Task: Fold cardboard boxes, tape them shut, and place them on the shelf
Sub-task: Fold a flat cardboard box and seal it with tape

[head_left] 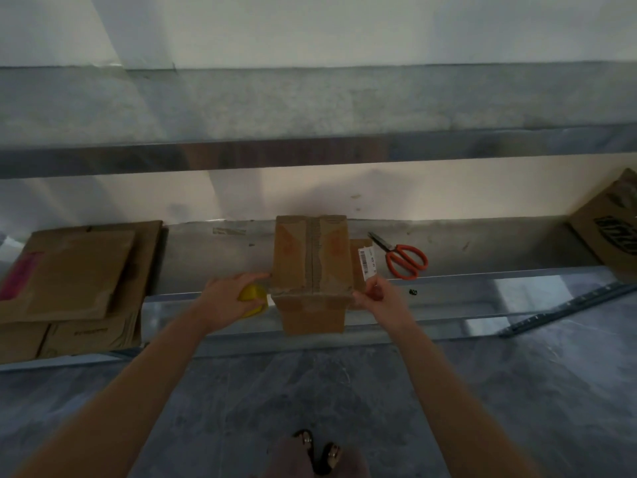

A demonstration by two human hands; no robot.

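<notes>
On the shelf (482, 274), left hand (225, 298) grips yellow tape (254, 294); right hand (379, 297) pinches box's (310, 257) barcode-labelled flap (358, 251).

The cardboard box (312, 257) was plain brown corrugated board, matt and a little scuffed, with a strip of brownish tape along its top seam that carried a faint sheen. A white paper label (367, 263) with a printed barcode lay on the flap at its side. The yellow roll (253, 298) looked like smooth, glossy plastic. The shelf (482, 274) was bare grey metal, dull and mottled, brighter along its front lip. The scissors (406, 261) had shiny orange plastic handles and dark metal blades. The flattened cartons (79, 274) were matt brown card, the wall (344, 29) matt white, the floor (517, 391) smooth, mottled grey.
</notes>
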